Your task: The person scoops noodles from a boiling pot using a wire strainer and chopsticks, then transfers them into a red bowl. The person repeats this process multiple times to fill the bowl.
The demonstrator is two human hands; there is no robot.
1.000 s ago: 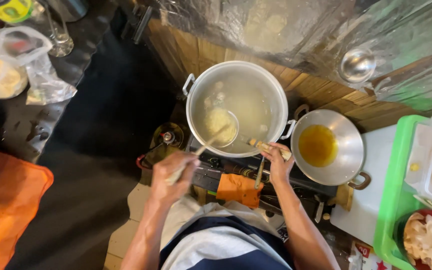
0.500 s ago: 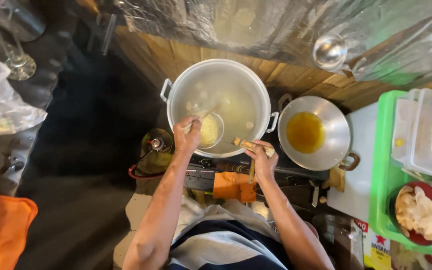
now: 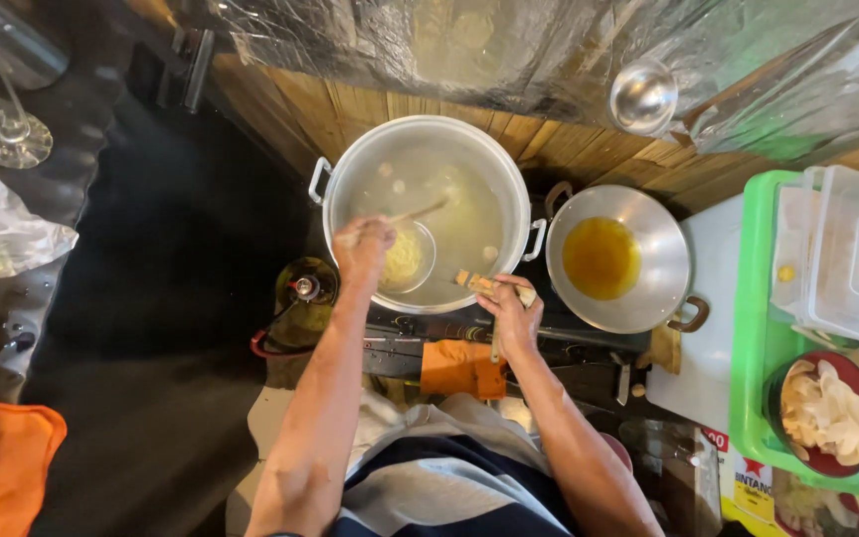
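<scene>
While the left hand [image 3: 363, 251] grips a strainer [image 3: 405, 261] of noodles over the pot [image 3: 350, 179] at frame centre, its fingers are curled shut. Just right, the right hand [image 3: 512, 310] pinches a ladle handle [image 3: 479, 283] at the pot's lower rim.

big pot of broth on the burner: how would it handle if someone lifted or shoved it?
The pot is wide and looks well filled with cloudy broth, so it is probably heavy. A shove would likely slosh liquid toward the rim rather than tip it. It has two small side handles, so lifting probably needs both hands; the left hand and right hand are busy now.

Red-white label [image 3: 748, 477], perhaps a carton
</scene>
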